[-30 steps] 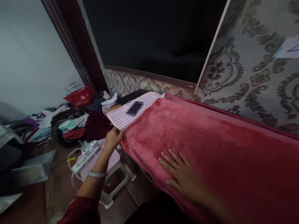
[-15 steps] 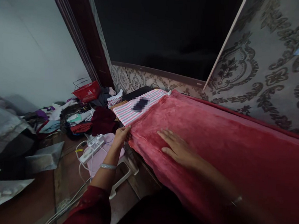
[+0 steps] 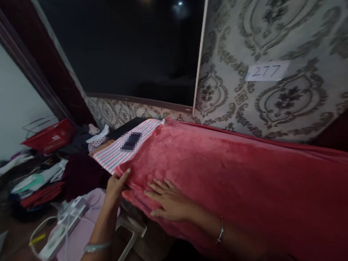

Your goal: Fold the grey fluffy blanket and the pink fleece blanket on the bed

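A red plush blanket [image 3: 219, 170] lies spread over a long surface below the wall. My left hand [image 3: 116, 187] pinches its left edge, near the corner, between thumb and fingers. Flat on the blanket, fingers spread, rests my right hand [image 3: 168, 199], a little to the right of the left one. Past the blanket's left end shows a striped pink, white and grey cloth [image 3: 108, 157]. On that cloth lies a dark flat object [image 3: 131, 141], blurred by pixelation.
A large black television screen [image 3: 123, 42] hangs behind. A paper marked 277 [image 3: 267, 71] sticks to the patterned wall. At lower left are a white power strip [image 3: 64, 228] with cables on a pink stool [image 3: 76, 239], heaped clothes [image 3: 43, 182] and a red basket [image 3: 51, 136].
The view has turned right, bringing the whole 277 paper in. My right hand is closer to the left hand and the blanket's near edge. The left hand still pinches the blanket edge.
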`<state>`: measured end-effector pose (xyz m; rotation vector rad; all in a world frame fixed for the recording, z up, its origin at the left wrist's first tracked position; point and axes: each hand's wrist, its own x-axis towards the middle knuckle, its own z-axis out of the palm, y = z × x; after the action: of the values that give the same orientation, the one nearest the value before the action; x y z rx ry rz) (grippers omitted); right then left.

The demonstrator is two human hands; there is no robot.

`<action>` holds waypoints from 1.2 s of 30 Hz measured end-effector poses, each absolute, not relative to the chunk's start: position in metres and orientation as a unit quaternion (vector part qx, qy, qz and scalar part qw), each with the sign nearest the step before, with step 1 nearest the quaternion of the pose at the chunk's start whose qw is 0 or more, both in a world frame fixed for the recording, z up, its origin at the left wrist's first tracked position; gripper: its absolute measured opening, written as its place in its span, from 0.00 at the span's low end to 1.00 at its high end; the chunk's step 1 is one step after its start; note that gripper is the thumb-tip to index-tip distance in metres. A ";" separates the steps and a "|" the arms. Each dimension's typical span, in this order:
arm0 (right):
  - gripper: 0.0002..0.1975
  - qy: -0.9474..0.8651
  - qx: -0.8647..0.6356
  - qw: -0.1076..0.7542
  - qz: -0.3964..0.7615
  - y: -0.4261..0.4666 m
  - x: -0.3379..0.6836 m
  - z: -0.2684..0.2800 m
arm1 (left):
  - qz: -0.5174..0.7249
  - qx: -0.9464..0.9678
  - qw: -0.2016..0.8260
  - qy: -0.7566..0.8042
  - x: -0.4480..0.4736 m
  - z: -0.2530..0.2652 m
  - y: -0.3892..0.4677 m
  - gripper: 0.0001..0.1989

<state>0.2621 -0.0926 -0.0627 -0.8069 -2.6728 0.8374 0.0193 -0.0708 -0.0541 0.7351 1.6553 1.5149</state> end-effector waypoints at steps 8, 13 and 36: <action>0.37 -0.686 -0.316 0.307 0.579 -0.053 0.324 -0.055 | 0.668 0.369 0.451 0.463 0.073 0.003 -0.049 0.24; 0.30 -0.439 -0.345 0.466 0.686 -0.037 0.417 -0.039 | 0.608 0.533 0.456 0.372 0.186 0.056 -0.040 0.18; 0.43 -0.423 -0.473 0.693 0.343 -0.034 0.567 -0.033 | 0.333 0.877 0.268 0.218 0.345 0.007 -0.136 0.09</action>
<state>0.5667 -0.0339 -0.0331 -1.0567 -0.9448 0.7656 0.3450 -0.1364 0.0071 2.3673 0.5892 0.8990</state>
